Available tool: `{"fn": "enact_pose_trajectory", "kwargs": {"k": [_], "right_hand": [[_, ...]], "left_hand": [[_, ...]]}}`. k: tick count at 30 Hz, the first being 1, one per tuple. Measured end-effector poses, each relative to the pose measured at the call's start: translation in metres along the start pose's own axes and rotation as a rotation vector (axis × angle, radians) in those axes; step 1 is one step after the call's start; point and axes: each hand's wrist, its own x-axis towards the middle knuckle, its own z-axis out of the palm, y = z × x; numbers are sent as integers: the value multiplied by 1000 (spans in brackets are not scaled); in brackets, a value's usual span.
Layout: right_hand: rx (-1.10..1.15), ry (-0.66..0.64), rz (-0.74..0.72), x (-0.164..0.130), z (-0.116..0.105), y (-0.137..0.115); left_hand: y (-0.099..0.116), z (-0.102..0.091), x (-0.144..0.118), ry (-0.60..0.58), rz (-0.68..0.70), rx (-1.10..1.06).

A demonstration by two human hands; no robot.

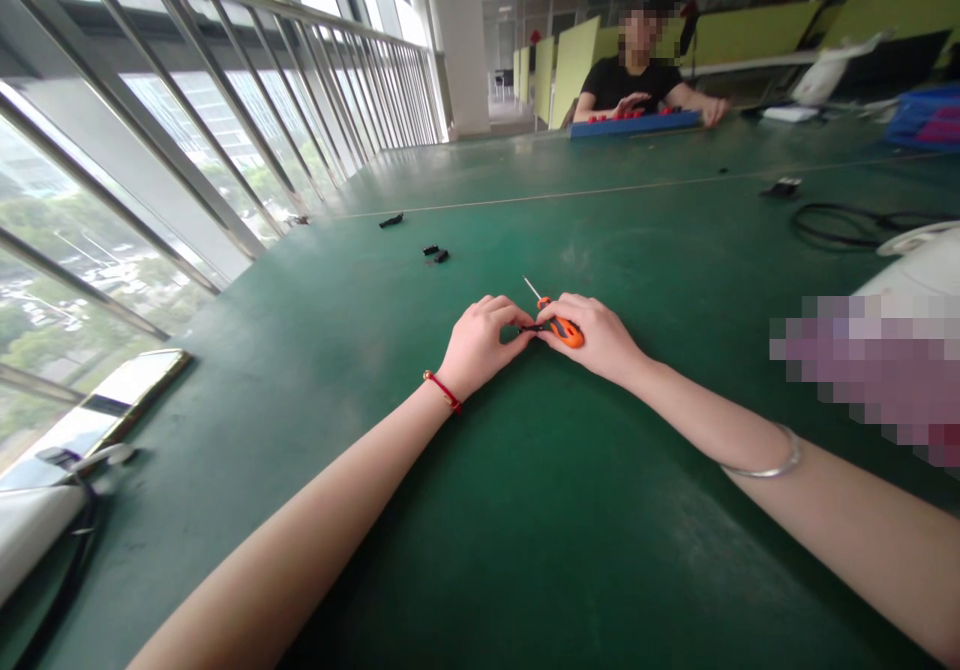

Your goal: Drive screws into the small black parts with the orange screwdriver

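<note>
Both hands meet mid-table around the screwdriver (559, 327), its shaft poking out away from the person. Two small clips (435, 252) lie beyond and left, phone (124, 400) far left, cable (847, 225) off right.

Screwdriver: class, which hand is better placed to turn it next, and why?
Probably the right hand: it already wraps the screwdriver by its orange handle. The left hand only pinches something small and dark at the handle's near end.

Single head-worn view: looks forward and down along the green desk (525, 510), close above the person's outstretched forearms, windows at left.
</note>
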Motion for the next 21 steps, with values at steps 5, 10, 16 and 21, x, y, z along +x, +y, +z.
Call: {"fn": "enact_pose_trajectory", "kwargs": {"k": [5, 10, 16, 21], "right_hand": [[-42, 6, -35, -1, -2, 0], [-30, 1, -33, -3, -8, -1], [25, 39, 91, -3, -10, 5], [34, -10, 104, -4, -9, 7]], "left_hand": [[2, -2, 1, 22, 22, 87], [2, -3, -1, 11, 28, 117], [0, 2, -1, -128, -46, 1], [4, -14, -14, -112, -134, 43]]}}
